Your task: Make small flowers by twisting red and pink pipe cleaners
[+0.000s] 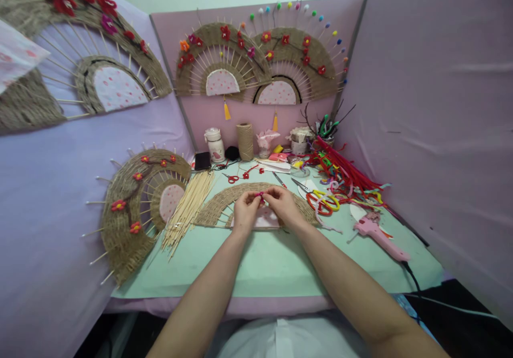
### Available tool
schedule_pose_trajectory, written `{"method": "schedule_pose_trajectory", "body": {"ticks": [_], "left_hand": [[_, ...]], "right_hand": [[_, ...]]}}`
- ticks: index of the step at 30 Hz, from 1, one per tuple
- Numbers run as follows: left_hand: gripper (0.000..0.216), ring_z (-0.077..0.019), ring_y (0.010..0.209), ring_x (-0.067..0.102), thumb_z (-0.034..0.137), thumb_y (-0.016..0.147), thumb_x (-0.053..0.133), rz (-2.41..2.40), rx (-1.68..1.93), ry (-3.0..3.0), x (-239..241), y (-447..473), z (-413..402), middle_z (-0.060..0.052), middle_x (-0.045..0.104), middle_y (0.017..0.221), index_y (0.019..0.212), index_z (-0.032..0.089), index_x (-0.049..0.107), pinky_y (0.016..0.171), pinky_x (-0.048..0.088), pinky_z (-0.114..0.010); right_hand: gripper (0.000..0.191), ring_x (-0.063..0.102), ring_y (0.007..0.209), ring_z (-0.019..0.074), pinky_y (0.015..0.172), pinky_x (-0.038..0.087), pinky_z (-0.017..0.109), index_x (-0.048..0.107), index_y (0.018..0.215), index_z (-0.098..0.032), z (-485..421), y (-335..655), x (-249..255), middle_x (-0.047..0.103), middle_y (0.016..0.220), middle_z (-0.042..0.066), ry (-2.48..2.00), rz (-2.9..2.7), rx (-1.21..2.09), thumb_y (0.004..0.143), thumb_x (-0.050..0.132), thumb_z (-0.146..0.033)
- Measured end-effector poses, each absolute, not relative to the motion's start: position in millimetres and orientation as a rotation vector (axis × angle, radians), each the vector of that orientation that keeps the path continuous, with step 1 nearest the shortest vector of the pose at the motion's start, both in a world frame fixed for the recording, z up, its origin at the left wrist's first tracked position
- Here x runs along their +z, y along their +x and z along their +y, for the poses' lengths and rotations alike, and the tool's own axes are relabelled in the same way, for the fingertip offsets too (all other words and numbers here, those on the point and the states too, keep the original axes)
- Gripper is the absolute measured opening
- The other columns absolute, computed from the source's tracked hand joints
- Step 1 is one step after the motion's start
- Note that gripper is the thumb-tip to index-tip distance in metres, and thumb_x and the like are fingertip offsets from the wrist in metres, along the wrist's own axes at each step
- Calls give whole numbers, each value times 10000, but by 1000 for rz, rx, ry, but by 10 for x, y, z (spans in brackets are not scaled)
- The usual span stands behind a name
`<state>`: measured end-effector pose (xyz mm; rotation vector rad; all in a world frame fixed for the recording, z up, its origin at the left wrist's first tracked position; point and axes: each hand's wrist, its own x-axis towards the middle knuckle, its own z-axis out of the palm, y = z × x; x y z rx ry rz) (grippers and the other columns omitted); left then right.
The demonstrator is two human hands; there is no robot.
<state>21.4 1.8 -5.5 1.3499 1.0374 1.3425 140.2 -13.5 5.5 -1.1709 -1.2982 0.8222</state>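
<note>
We are working at a mint-green tabletop (260, 267), where a half-round fan of woven brown jute (216, 208) is lying at the middle, a bundle of pale bamboo sticks (188, 208) is resting toward the left edge and a pink plastic glue gun (379, 234) toward the right edge. Our left hand (245, 211) and right hand (284, 204) are hovering over the fan's arch, both pinching a small magenta pipe-cleaner piece (260, 195) tight between their fingertips.

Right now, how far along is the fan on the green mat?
Done: the tan woven-twine half-round fan has its arc wound. In hand: left hand and right hand pinch a small pink piece over it. Left: it bears no flowers, unlike the flowered twine fan leaning at left.
</note>
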Motion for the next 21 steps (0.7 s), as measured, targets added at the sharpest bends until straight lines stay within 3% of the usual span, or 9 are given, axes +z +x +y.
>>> {"method": "schedule_pose_trajectory", "body": {"ticks": [4,12,21], "left_hand": [[107,-115,626,577,218,688,578,1110,1357,1522,-18,197,0,-16,629,686,765,148,604,627,469,-236],[141,-140,678,601,245,700,575,1127,1264,1553,17,170,-39,-43,659,727,778,144,635,658,468,-254],[113,-137,653,596,220,692,580,1136,1245,1580,-6,189,-42,-36,653,698,753,145,637,635,467,-248]], "right_hand": [[188,520,642,125,600,411,229,595,718,-149,-170,1438,123,591,691,9,-1172,-1367,857,700,554,-332],[280,423,502,84,444,320,190,602,731,-148,-187,1520,114,530,602,-18,-1211,-1357,1042,690,583,-424],[250,435,471,92,434,313,210,623,677,-156,-158,1542,47,563,573,-14,-1263,-1272,1085,635,637,-403]]}}
